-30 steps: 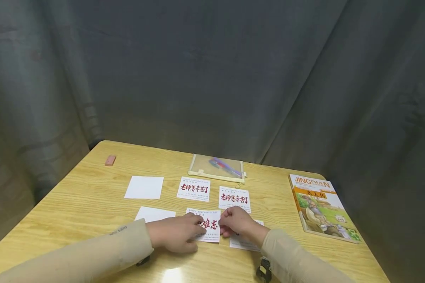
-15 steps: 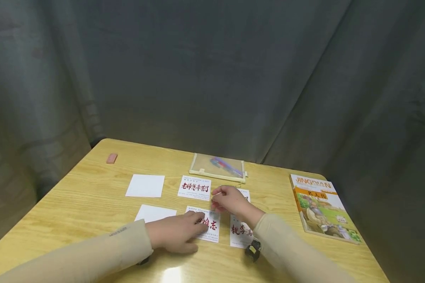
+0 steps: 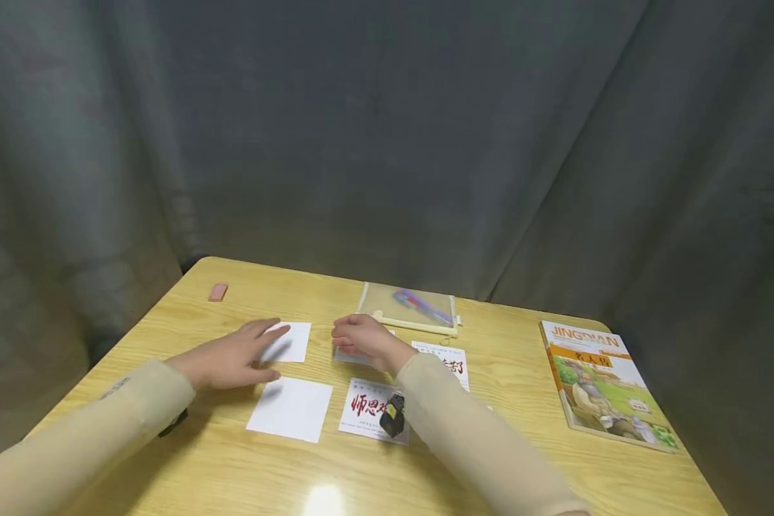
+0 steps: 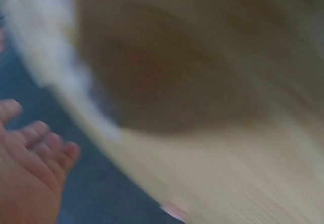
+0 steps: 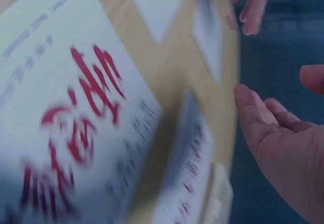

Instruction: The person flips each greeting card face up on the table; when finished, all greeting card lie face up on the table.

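Observation:
Several white cards lie on the wooden table [image 3: 168,337]. My left hand [image 3: 267,351] reaches out flat, its straight fingers resting on the edge of a blank card [image 3: 293,342] at the back left. My right hand [image 3: 345,338] hovers with loosely bent fingers over a printed card [image 3: 345,356] that it mostly hides; it holds nothing. Another blank card [image 3: 290,408] and a card with red characters [image 3: 368,410] lie in the front row. In the right wrist view, my right hand [image 5: 273,128] is relaxed beside a red-lettered card [image 5: 76,133]. The left wrist view is blurred, with only fingers [image 4: 30,153] showing.
A clear zip pouch [image 3: 409,308] with pens lies at the back centre. A picture book [image 3: 603,383] sits at the right edge and a pink eraser [image 3: 217,292] at the back left corner. Another printed card [image 3: 451,358] lies by my right forearm. Grey curtain surrounds the table.
My left hand left the front middle card and moved back and left onto the blank card. My right hand moved back and left, over the back middle card.

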The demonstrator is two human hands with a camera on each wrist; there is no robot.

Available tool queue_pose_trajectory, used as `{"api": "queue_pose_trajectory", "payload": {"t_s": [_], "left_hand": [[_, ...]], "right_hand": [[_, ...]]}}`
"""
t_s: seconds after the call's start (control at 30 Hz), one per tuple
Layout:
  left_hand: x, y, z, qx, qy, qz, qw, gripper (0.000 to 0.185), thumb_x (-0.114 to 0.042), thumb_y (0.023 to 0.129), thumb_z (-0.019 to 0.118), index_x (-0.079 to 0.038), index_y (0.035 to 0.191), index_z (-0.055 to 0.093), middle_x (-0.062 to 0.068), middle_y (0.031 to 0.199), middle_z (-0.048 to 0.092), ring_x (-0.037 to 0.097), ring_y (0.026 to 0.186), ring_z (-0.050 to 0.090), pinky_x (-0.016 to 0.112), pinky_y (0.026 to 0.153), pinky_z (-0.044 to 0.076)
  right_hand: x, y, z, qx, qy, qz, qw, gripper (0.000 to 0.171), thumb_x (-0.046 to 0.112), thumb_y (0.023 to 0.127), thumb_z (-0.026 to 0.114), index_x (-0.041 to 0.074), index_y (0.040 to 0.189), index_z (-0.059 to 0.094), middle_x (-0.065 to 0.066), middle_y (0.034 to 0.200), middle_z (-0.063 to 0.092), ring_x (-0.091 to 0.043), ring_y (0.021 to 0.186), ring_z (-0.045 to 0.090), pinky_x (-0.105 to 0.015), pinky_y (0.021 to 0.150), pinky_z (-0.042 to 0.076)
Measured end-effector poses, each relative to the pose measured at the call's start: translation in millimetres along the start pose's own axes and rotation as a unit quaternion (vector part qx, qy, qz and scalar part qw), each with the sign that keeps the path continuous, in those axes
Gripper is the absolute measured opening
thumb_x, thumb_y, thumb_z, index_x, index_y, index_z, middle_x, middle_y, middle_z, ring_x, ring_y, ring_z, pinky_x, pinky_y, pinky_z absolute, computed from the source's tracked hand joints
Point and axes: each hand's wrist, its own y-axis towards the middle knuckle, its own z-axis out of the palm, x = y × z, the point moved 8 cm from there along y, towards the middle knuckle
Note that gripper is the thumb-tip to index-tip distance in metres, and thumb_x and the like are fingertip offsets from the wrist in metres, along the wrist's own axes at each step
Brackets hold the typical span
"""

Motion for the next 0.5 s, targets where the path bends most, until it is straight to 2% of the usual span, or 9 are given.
{"api": "queue_pose_trajectory", "payload": {"t_s": [0.1,0.17,0.3,0.4,0.5], "left_hand": [[17.2,-7.9,20.4,0.049,0.003,-0.007,0.9988,0.089,-0.067,0.085,0.054,-0.009,0.150,0.034,0.018,0.155,0.026,0.040,0.141,0.022,0.058,0.107,0.029],[23.4,-11.0,28.0,0.062,0.003,-0.017,0.9979,0.089,-0.069,0.084,0.053,-0.010,0.149,0.037,0.016,0.155,0.027,0.039,0.141,0.022,0.058,0.107,0.029],[23.2,-10.1,26.6,0.049,0.006,-0.012,0.9987,0.087,-0.067,0.086,0.053,-0.008,0.147,0.040,0.018,0.153,0.029,0.041,0.140,0.025,0.059,0.106,0.030],[23.7,-8.5,23.0,0.041,0.003,-0.012,0.9991,0.085,-0.066,0.086,0.055,-0.006,0.146,0.042,0.019,0.152,0.030,0.042,0.139,0.025,0.060,0.105,0.030],[25.7,-8.8,20.3,0.036,0.003,-0.014,0.9992,0.085,-0.065,0.086,0.055,-0.006,0.145,0.043,0.020,0.152,0.031,0.043,0.139,0.026,0.060,0.105,0.030]], "right_hand": [[-11.5,16.3,15.9,-0.010,0.015,0.026,1.000,0.049,0.009,0.094,0.057,-0.011,0.136,0.042,-0.022,0.118,0.055,-0.023,0.093,0.060,-0.035,0.092,0.050],[-17.0,23.7,25.7,-0.024,0.027,0.041,0.999,0.049,0.008,0.092,0.059,-0.011,0.134,0.043,-0.019,0.111,0.054,-0.019,0.084,0.057,-0.034,0.089,0.051],[-18.2,31.8,39.0,-0.048,0.044,0.065,0.996,0.045,0.007,0.087,0.064,-0.009,0.127,0.049,-0.013,0.099,0.055,-0.017,0.077,0.055,-0.030,0.078,0.053],[-14.1,35.6,44.1,-0.068,0.039,0.072,0.994,0.041,0.008,0.085,0.065,-0.005,0.122,0.053,-0.007,0.088,0.056,-0.014,0.068,0.052,-0.025,0.067,0.050],[-9.6,39.6,46.7,-0.085,0.056,0.063,0.993,0.035,0.007,0.087,0.064,-0.005,0.118,0.055,-0.006,0.084,0.056,-0.013,0.066,0.052,-0.024,0.065,0.050]]}}
